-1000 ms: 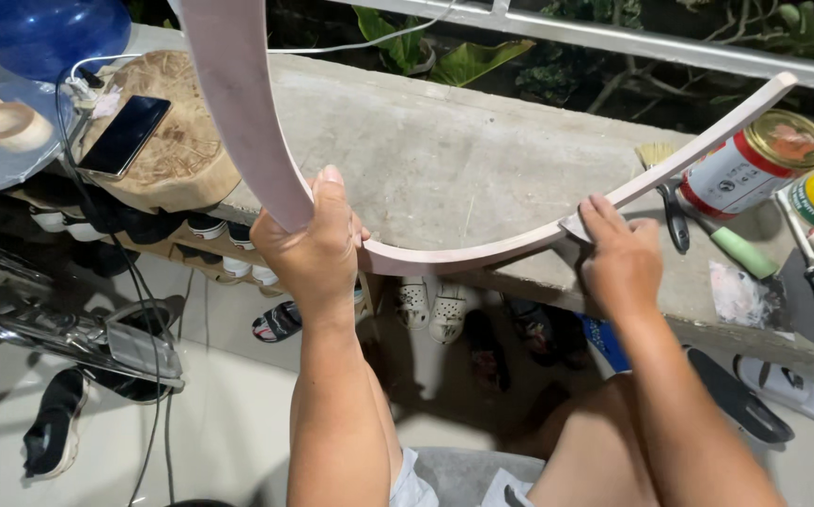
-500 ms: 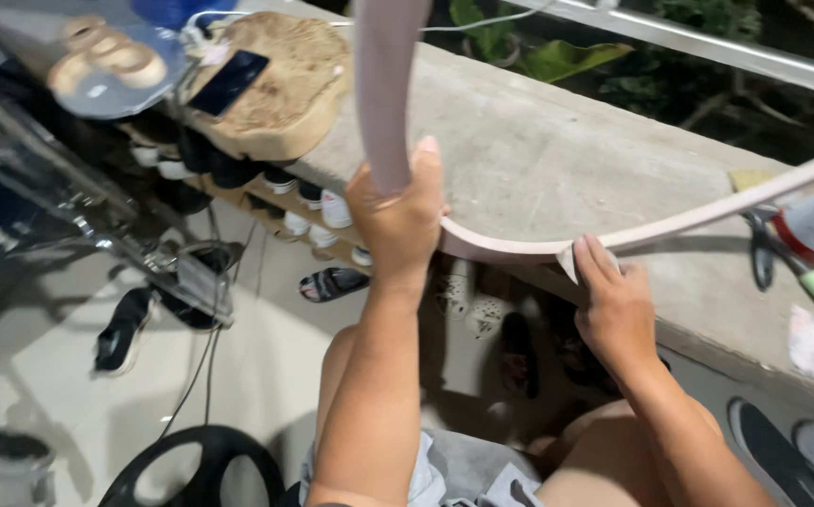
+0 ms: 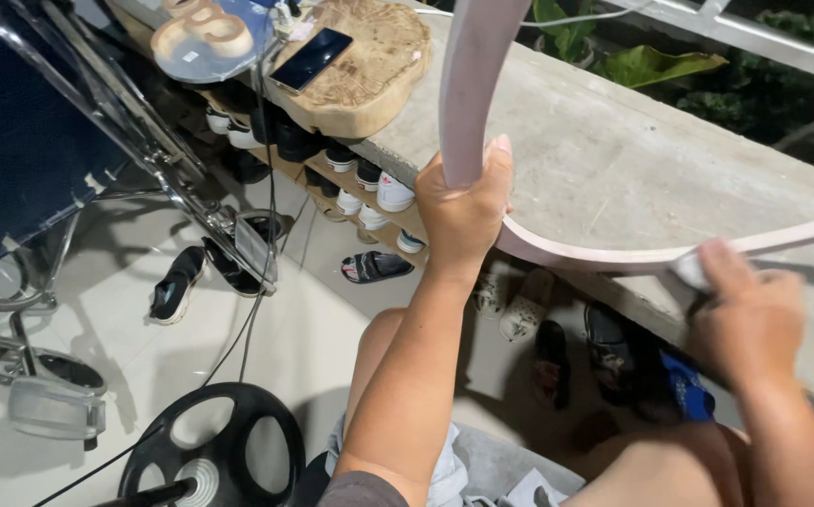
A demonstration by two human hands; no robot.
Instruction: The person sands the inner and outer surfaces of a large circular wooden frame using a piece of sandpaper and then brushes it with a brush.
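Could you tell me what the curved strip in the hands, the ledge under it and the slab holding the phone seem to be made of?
The curved strip looks like smooth, matte, pale pink plastic or painted wood; the pictures cannot settle which. The ledge looks like bare concrete: grey, rough, mottled. The slab under the phone looks like raw wood, with ring-like grain and an irregular edge.

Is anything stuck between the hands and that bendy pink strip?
No. The left hand grips the curved pink strip directly, and the right hand presses on it further along, though that hand is blurred. Nothing visible lies between them.
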